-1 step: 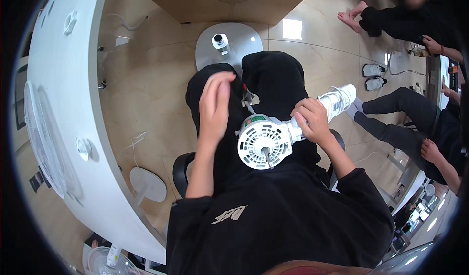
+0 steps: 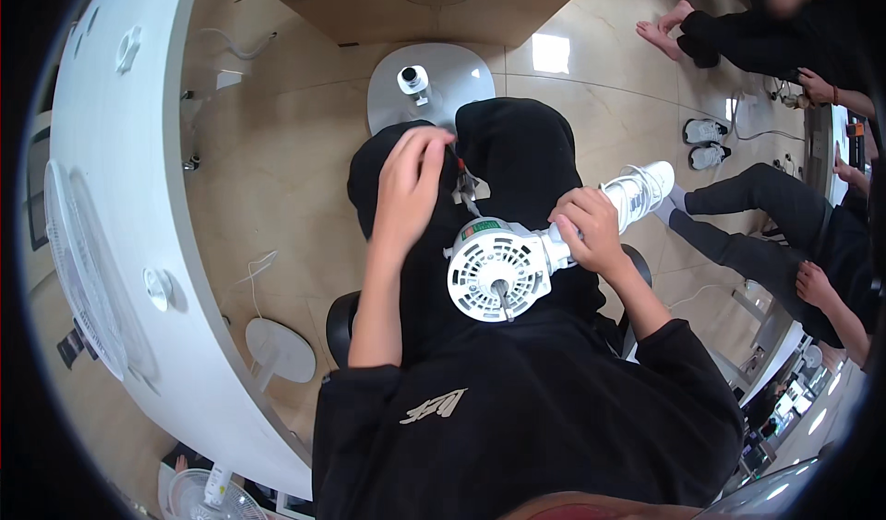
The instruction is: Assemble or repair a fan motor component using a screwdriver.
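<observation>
A white fan motor housing [image 2: 499, 278] with a slotted round face and a metal shaft lies over my lap, shaft end toward me. My right hand [image 2: 588, 229] is wrapped around the neck beside it; a white post with a cord coiled around it [image 2: 637, 195] extends beyond to the right. My left hand [image 2: 409, 188] is raised over my left knee, fingers stretched out and thumb up. Just right of its fingertips, between my knees, a small red-and-silver piece [image 2: 465, 180] meets a wire running from the housing. Its kind is hard to make out.
Ahead on the floor stands a white fan base [image 2: 386, 91] with a short upright tube [image 2: 414, 81], before a cardboard box [image 2: 369, 12]. A white table [image 2: 175, 197] on my left holds a fan grille [image 2: 78, 262]. Other people [image 2: 775, 215] sit at the right.
My left hand has shifted slightly up and to the right, toward the red-and-silver piece. The right hand and the fan motor have barely moved.
</observation>
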Tool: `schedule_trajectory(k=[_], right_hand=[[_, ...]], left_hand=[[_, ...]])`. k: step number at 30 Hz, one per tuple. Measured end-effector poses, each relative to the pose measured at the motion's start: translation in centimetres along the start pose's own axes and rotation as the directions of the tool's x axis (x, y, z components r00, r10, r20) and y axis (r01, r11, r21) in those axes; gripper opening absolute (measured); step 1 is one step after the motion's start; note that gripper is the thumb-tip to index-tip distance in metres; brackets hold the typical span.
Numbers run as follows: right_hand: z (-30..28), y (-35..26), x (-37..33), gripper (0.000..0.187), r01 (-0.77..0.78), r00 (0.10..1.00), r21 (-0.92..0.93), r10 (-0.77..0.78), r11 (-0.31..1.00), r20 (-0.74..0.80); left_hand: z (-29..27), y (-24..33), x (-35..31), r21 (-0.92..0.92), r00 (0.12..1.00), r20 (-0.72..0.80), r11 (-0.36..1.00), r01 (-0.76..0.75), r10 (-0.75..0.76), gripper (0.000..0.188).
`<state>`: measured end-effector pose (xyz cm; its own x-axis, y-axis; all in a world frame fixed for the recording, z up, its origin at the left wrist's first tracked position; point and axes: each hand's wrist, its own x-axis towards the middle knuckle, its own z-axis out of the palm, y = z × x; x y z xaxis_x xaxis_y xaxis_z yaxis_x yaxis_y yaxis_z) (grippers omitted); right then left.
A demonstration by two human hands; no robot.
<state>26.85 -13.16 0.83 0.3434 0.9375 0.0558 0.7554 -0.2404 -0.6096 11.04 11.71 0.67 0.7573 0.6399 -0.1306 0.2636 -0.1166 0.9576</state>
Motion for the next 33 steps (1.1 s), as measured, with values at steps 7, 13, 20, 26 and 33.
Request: schedule_trajectory(k=[7, 13, 20, 26, 33], right_hand=[[0.0, -0.6, 0.6, 0.007, -0.064, 0.998, 0.001, 0.064, 0.998, -0.002], [0.4, -0.3, 0.6, 0.010, -0.194, 0.980, 0.104, 0.197, 0.976, -0.029], [0.3, -1.8, 0.5, 0.010, -0.371, 0.917, 0.047, 0.374, 0.927, -0.139], [0.1, -2.2, 0.7, 0.009, -0.400, 0.908, 0.042, 0.402, 0.916, -0.118], [0.5, -2.6, 1.3, 0.010, -0.382, 0.913, -0.003, 0.377, 0.924, -0.158]], left_hand=[[6.8, -17.9, 13.6, 0.734, 0.638, 0.495, 0.677, 0.057, -0.590, 0.032], [11.8, -30.2, 11.3, 0.774, 0.595, 0.465, 0.628, 0.085, -0.655, 0.039], [13.9, -35.8, 8.0, 0.656, 0.871, 0.255, 0.737, 0.164, -0.420, 0.047], [15.9, -38.0, 8.1, 0.615, 0.891, 0.362, 0.788, -0.009, -0.273, 0.033], [14.7, -38.1, 9.3, 0.607, 0.907, 0.360, 0.793, -0.049, -0.219, 0.022]])
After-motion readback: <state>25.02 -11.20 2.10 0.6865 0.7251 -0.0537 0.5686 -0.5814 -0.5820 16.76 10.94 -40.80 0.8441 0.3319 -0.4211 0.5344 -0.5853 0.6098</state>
